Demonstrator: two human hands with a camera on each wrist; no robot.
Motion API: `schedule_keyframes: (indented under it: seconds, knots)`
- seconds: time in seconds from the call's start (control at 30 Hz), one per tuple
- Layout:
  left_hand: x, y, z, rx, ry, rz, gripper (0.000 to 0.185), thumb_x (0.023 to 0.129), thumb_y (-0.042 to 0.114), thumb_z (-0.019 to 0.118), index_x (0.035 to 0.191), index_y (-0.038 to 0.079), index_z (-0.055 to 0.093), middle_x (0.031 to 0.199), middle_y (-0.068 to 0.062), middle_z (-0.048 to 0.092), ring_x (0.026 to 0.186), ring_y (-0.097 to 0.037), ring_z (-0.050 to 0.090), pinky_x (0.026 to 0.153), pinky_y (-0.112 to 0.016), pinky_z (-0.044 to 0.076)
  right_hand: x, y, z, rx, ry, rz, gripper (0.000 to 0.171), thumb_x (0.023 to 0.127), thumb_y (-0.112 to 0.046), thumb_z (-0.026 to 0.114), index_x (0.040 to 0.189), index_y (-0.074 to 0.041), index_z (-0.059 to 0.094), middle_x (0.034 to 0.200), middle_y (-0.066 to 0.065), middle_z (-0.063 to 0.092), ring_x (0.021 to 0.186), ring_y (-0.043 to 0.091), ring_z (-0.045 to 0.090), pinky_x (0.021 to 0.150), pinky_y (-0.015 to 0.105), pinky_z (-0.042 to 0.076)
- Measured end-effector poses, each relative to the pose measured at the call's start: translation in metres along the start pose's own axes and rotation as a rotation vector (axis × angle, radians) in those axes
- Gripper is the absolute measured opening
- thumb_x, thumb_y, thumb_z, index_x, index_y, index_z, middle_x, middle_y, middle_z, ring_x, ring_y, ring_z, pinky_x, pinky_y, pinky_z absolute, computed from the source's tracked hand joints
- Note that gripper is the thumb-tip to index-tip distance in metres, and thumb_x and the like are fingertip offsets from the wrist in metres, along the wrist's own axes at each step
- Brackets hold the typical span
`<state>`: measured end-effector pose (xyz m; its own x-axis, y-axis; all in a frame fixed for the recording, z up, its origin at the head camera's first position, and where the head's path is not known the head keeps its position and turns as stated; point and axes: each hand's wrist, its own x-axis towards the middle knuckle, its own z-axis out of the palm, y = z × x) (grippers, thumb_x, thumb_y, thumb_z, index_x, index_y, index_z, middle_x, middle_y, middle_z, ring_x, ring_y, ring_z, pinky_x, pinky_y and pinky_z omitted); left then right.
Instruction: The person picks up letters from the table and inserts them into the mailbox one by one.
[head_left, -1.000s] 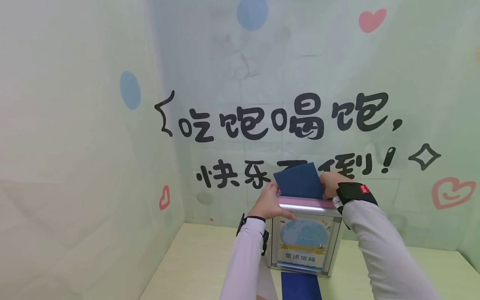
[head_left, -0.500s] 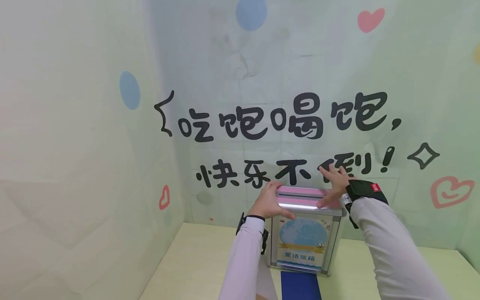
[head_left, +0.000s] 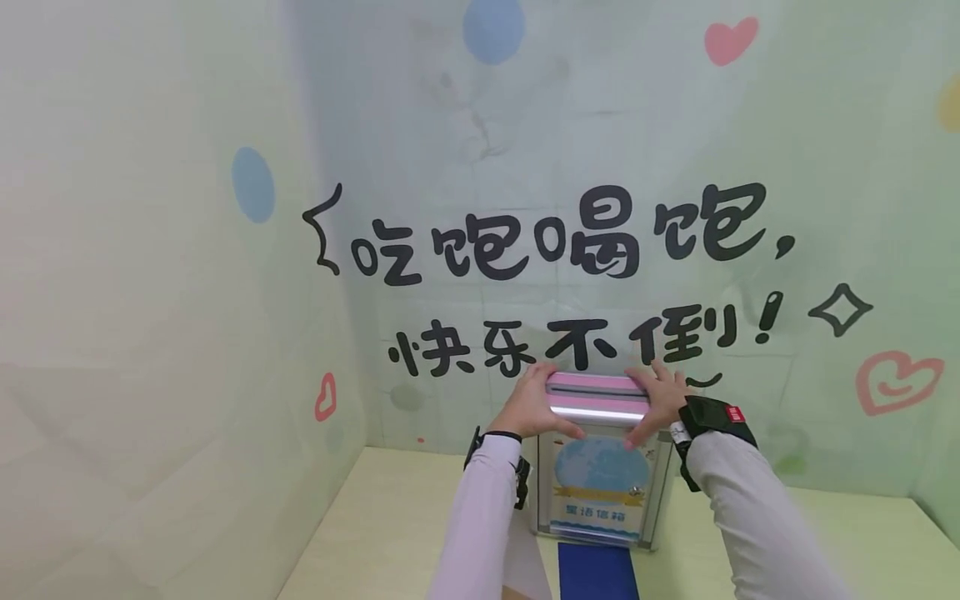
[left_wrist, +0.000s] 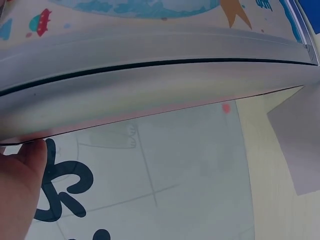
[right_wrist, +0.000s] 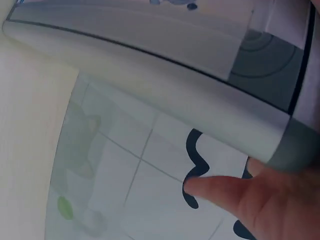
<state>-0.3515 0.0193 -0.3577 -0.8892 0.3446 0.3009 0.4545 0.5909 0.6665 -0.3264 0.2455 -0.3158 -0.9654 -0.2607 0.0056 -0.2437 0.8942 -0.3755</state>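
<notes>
A silver-framed letter box (head_left: 600, 479) stands upright on the table, with a pink top, a slot (head_left: 597, 391) along it and a blue globe print on its front. My left hand (head_left: 527, 404) grips its upper left corner, thumb on the front and fingers over the top. At the opposite corner my right hand (head_left: 660, 402) grips likewise, thumb down the front face. The left wrist view shows the box's side (left_wrist: 150, 95) and part of my left hand (left_wrist: 20, 190). One finger of my right hand (right_wrist: 260, 200) sticks out past the box's back edge in the right wrist view.
Flat on the pale wooden table (head_left: 397, 500), a dark blue paper (head_left: 597, 571) lies in front of the box. Beside it to the left is a whitish sheet (head_left: 527, 558), partly behind my left sleeve. A printed wall (head_left: 450, 333) rises close behind the box.
The blue card standing in the slot a second ago is out of sight. My right hand let go of it, spread its fingers, then came down onto the box's right corner. My left hand stayed put.
</notes>
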Motion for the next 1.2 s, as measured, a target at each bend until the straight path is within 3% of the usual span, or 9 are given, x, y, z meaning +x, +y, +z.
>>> schedule_keyframes:
  seconds: [0.07,0.2,0.47,0.67,0.8,1.0,1.2]
  knots:
    - [-0.001,0.0,0.0,-0.003,0.001,0.007,0.103,0.047,0.029,0.089,0.134,0.006,0.039,0.132,-0.005,0.04,0.104,-0.017,0.046,0.086,-0.029,0.043,-0.002,0.0,0.002,0.076,-0.004,0.004,0.108,0.045,-0.032,0.085,0.134,-0.004,0.032,0.125,0.031,0.032,0.102,0.046,0.041,0.078,0.052,0.042]
    - [-0.001,0.0,0.001,0.001,-0.007,0.004,0.103,0.048,0.029,0.089,0.134,0.007,0.039,0.132,-0.004,0.039,0.104,-0.017,0.045,0.086,-0.028,0.042,-0.001,0.004,0.006,0.17,-0.012,0.031,0.106,0.044,-0.022,0.083,0.136,-0.008,0.032,0.115,0.022,0.035,0.092,0.034,0.045,0.069,0.04,0.043]
    - [-0.001,0.0,-0.003,0.012,-0.018,0.009,0.105,0.048,0.029,0.089,0.136,0.005,0.037,0.139,-0.009,0.034,0.114,-0.022,0.043,0.091,-0.034,0.041,0.0,0.003,0.008,0.183,-0.002,0.045,0.104,0.045,-0.017,0.08,0.136,-0.01,0.031,0.117,0.021,0.034,0.093,0.035,0.044,0.068,0.04,0.044]
    - [0.001,-0.002,-0.003,0.009,-0.069,-0.024,0.106,0.051,0.03,0.087,0.14,0.008,0.032,0.149,-0.011,0.019,0.131,-0.029,0.028,0.1,-0.043,0.034,0.002,0.005,0.009,0.172,-0.007,0.071,0.105,0.047,-0.019,0.08,0.138,-0.011,0.029,0.119,0.02,0.033,0.094,0.036,0.045,0.068,0.041,0.045]
    - [0.002,-0.001,-0.006,0.032,-0.109,-0.004,0.103,0.056,0.033,0.085,0.14,0.006,0.03,0.15,-0.013,0.016,0.135,-0.029,0.021,0.103,-0.045,0.031,0.001,0.006,0.009,0.159,-0.004,0.072,0.104,0.047,-0.019,0.08,0.137,-0.011,0.029,0.119,0.02,0.033,0.092,0.036,0.046,0.068,0.041,0.045]
    - [0.0,0.0,-0.017,-0.011,-0.139,0.01,0.096,0.073,0.044,0.069,0.144,0.005,0.018,0.152,-0.014,0.003,0.139,-0.028,0.003,0.107,-0.05,0.019,0.0,0.008,0.011,0.166,0.004,0.06,0.103,0.046,-0.016,0.079,0.137,-0.01,0.03,0.117,0.021,0.033,0.089,0.036,0.047,0.066,0.04,0.045]
    - [-0.01,-0.029,-0.036,-0.019,-0.033,-0.1,0.078,0.088,0.053,0.044,0.145,0.007,0.016,0.152,-0.012,0.0,0.139,-0.028,-0.001,0.107,-0.052,0.014,0.003,0.009,0.013,0.179,-0.002,0.047,0.102,0.046,-0.017,0.079,0.136,-0.012,0.031,0.116,0.02,0.033,0.09,0.035,0.046,0.065,0.039,0.045]
